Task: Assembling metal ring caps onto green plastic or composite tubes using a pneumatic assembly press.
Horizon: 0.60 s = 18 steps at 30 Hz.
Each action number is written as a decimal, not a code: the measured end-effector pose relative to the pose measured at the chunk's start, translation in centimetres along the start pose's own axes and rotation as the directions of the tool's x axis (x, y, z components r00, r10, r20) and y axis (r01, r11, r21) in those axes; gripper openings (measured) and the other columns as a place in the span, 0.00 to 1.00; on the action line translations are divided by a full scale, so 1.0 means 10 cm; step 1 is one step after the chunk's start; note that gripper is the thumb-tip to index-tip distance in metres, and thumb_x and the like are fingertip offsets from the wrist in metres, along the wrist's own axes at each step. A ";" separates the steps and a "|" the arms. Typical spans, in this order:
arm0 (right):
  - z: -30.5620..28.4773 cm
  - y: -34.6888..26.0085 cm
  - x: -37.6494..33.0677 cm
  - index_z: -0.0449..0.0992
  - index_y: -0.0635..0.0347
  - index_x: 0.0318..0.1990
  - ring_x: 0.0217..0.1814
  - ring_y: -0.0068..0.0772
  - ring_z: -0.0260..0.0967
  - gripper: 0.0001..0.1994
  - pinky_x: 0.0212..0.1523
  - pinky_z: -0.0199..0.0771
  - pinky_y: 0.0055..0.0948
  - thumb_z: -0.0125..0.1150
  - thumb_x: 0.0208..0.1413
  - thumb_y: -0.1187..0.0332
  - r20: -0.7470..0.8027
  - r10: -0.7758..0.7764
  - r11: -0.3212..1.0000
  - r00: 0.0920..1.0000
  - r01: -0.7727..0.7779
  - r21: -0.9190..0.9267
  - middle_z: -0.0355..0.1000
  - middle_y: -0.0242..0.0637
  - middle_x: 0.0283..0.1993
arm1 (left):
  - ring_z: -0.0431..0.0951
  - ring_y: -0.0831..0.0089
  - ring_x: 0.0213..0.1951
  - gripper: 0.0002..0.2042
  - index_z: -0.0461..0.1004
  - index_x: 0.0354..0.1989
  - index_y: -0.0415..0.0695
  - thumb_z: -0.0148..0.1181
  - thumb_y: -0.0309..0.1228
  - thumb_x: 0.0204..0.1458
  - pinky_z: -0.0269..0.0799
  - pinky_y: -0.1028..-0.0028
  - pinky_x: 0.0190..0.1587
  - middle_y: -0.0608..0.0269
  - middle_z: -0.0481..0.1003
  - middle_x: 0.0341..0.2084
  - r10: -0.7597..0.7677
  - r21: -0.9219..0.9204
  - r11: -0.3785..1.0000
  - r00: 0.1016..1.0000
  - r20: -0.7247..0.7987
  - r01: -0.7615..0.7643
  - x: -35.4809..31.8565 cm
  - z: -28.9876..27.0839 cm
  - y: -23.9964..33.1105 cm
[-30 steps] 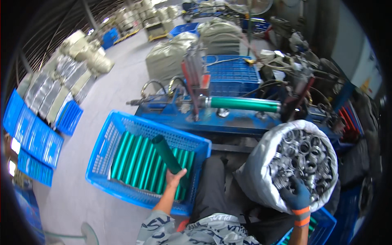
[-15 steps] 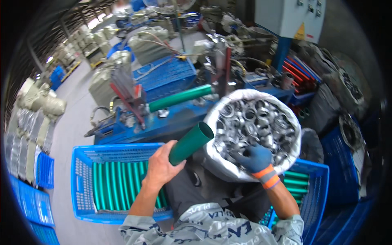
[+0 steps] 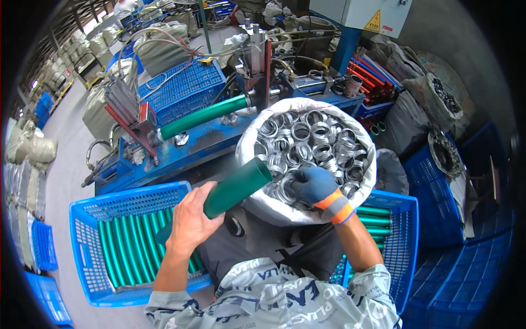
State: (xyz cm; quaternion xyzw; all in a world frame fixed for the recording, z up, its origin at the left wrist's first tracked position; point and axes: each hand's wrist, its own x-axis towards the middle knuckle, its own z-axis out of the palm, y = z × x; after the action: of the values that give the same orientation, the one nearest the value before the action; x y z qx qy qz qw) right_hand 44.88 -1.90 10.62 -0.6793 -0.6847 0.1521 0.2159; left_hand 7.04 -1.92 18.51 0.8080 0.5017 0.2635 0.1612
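My bare left hand (image 3: 192, 216) is wrapped round a green tube (image 3: 235, 189), tilted so that its open end points up and to the right. Over a white sack (image 3: 246, 134) full of silvery metal rings (image 3: 301, 131), my right hand (image 3: 318, 185) wears a dark blue glove with an orange and grey cuff. Its fingers curl down among the rings at the near side of the sack; their tips are hidden, so what they grip does not show. The tube's open end is close to the sack's left rim.
A blue machine (image 3: 200, 147) stands ahead with another green tube (image 3: 205, 117) held lengthwise in it. Blue crates (image 3: 82, 252) (image 3: 406, 241) with green tubes flank my legs. Red and blue tubes (image 3: 372, 71) lie at the far right, below a grey control box (image 3: 361, 13).
The whole view has shifted, so the sack and machine sit further left and the sack higher in the picture. My left hand still holds the tube, now tilted flatter. My right hand remains among the rings.
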 end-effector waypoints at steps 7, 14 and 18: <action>-0.11 -0.08 -0.28 0.90 0.67 0.42 0.33 0.17 0.78 0.09 0.32 0.74 0.23 0.80 0.64 0.68 0.176 0.308 0.431 0.935 -0.302 0.850 0.86 0.31 0.35 | 0.88 0.46 0.51 0.32 0.80 0.66 0.46 0.80 0.29 0.48 0.85 0.55 0.56 0.50 0.87 0.50 0.026 0.000 1.000 1.000 0.006 -0.026 -0.05 -0.10 0.01; -0.02 -0.16 -0.22 0.89 0.66 0.61 0.53 0.25 0.84 0.16 0.56 0.86 0.28 0.70 0.68 0.75 0.097 0.175 0.390 0.980 -0.159 0.907 0.88 0.37 0.54 | 0.88 0.46 0.50 0.32 0.80 0.64 0.48 0.80 0.29 0.46 0.85 0.53 0.54 0.52 0.86 0.47 0.120 0.060 0.990 0.988 0.094 -0.126 0.00 -0.14 0.19; -0.04 -0.30 -0.27 0.85 0.67 0.69 0.57 0.26 0.84 0.20 0.61 0.85 0.29 0.66 0.73 0.74 0.048 0.088 0.367 0.995 -0.077 0.927 0.87 0.40 0.59 | 0.87 0.47 0.48 0.34 0.80 0.66 0.50 0.79 0.28 0.44 0.84 0.51 0.51 0.54 0.84 0.43 0.156 0.110 0.978 0.972 0.176 -0.177 0.01 -0.06 0.21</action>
State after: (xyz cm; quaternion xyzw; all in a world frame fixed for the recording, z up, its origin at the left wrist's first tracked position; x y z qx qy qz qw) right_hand 42.41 -4.71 12.27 -0.4753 -0.4459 0.5169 0.5550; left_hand 8.24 -2.72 20.08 0.8750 0.4322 0.1757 0.1290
